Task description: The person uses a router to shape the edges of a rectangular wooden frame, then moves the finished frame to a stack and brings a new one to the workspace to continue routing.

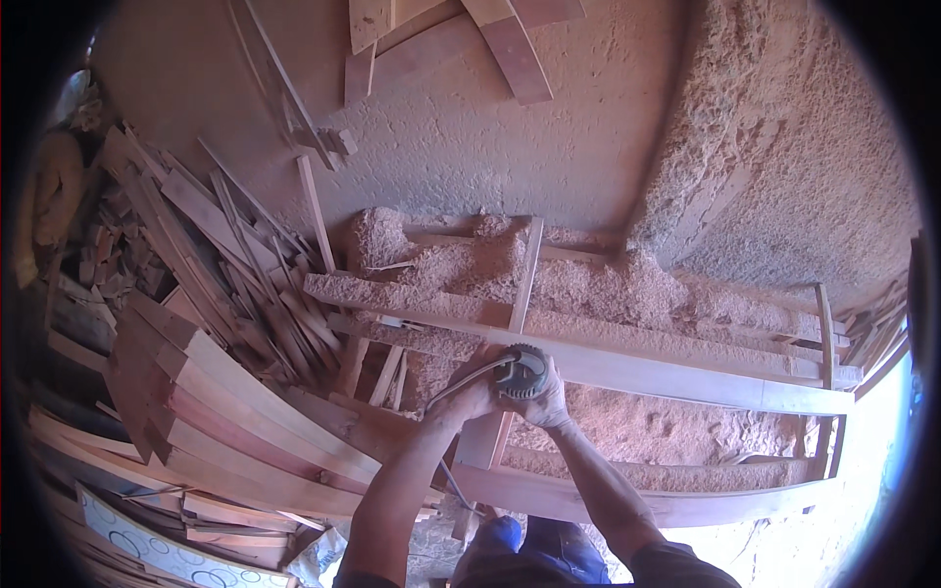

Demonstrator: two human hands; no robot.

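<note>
Both hands are wrapped round a corded power tool [522,372] with a round, ridged, dark top. My left hand [474,396] grips its left side, and my right hand [548,400] its right. A grey cord [446,394] loops from the tool over my left wrist. The tool's underside is hidden. It stands at the near edge of a long pale board [686,375], part of a wooden frame, beside a short crosspiece [481,439]. A curved near rail [647,500] runs closer to my body. Whether the tool touches the wood I cannot tell.
Wood shavings [627,294] lie heaped on and behind the frame. Stacked curved planks [245,412] fill the left, with leaning offcuts [225,235] beyond. More boards [441,49] rest at the far wall. An upright slat [526,274] crosses the frame.
</note>
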